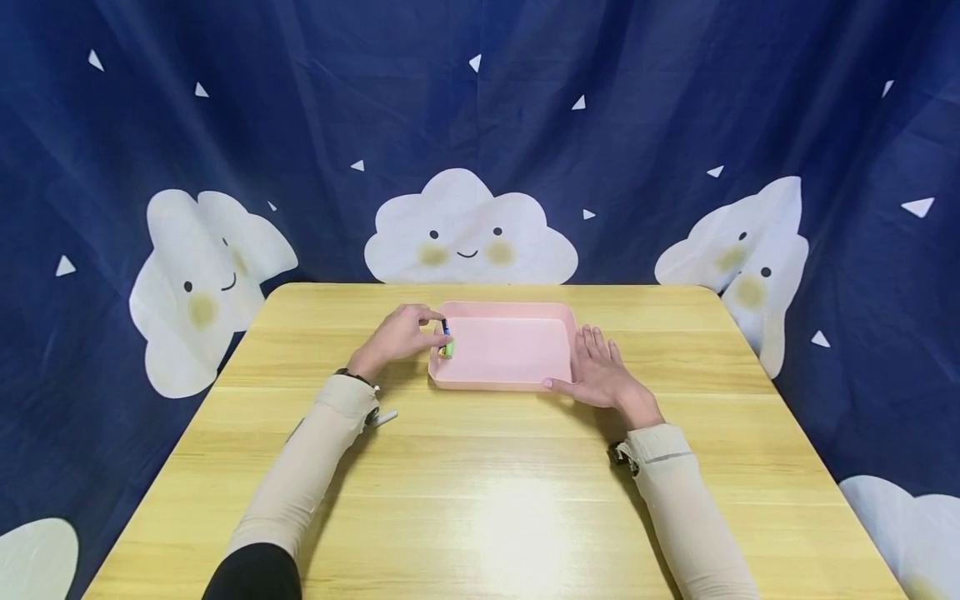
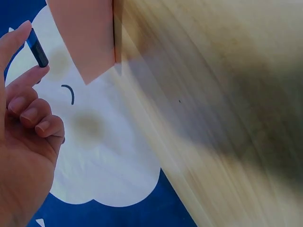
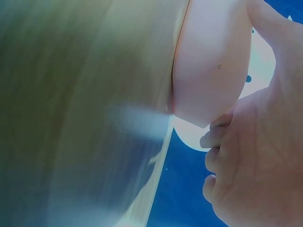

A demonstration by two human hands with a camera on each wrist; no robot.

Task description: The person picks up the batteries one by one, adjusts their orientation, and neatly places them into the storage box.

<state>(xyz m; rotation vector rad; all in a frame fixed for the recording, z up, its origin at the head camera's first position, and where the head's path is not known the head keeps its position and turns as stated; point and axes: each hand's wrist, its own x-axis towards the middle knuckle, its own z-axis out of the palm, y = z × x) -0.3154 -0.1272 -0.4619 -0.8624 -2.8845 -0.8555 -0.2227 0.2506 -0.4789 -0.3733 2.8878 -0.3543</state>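
Observation:
A shallow pink tray [image 1: 498, 387] sits on the wooden table. At its left end, my left hand [image 1: 401, 333] pinches a small dark blue-and-black battery [image 2: 38, 48] by its two ends, between thumb and forefinger. The other fingers of that hand are curled in, as the left wrist view shows. Just below the battery, a green-and-yellow battery-like piece [image 1: 447, 350] shows inside the tray's left end, partly behind the thumb. My right hand [image 1: 600, 373] lies with straight fingers along the tray's right side, its thumb at the near right corner.
The wooden table [image 1: 465, 467] stretches around the tray on all sides. A small white rod-like thing [image 1: 386, 418] shows beside the left wrist; whether it belongs to the wrist strap I cannot tell. Behind the table's far edge hangs a dark blue curtain [image 1: 315, 108] with clouds.

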